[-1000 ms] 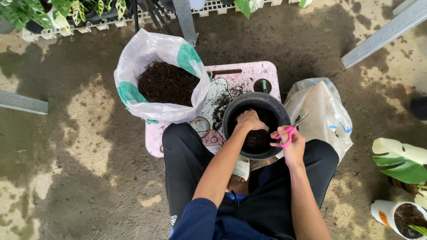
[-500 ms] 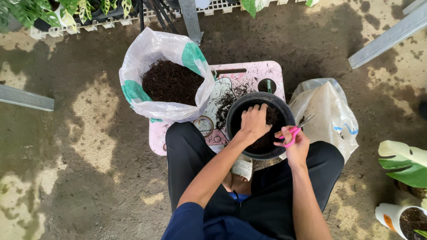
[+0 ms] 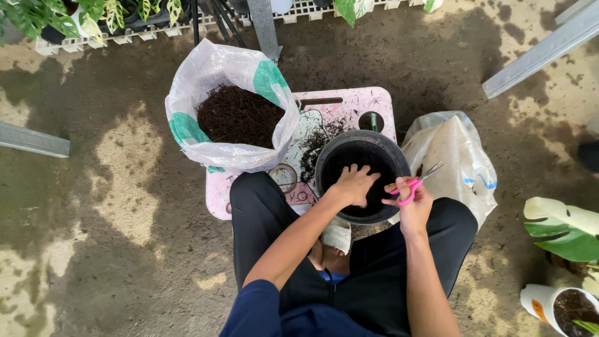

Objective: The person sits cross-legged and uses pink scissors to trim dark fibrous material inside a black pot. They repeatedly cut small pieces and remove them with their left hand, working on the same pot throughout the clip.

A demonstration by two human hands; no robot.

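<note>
The black plastic pot [image 3: 363,175] sits at the person's knees, its far side resting on the pink stool [image 3: 368,103], and the left hand [image 3: 354,185] is down inside it, fingers spread flat over the dark potting mix rather than curled around anything. That pot looks like thin, stiff plastic: light on its own, heavier with soil in it, and best taken by the rolled rim, where the wall won't flex. The mix itself looks loose and crumbly, stuff that sheds from the fingers. Over on the near rim, the right hand [image 3: 412,206] is closed around the pink-handled scissors [image 3: 415,181], fingers wrapped about the loops, metal blades pointing up and away toward the pale plastic bag [image 3: 458,156] just beside the pot. Small, rigid, easy to hold by the handles; whether the blades are parted is too fine to tell. To the left stands the open white-and-green sack [image 3: 228,109] of coarse brown fibre, touching the stool.
</note>
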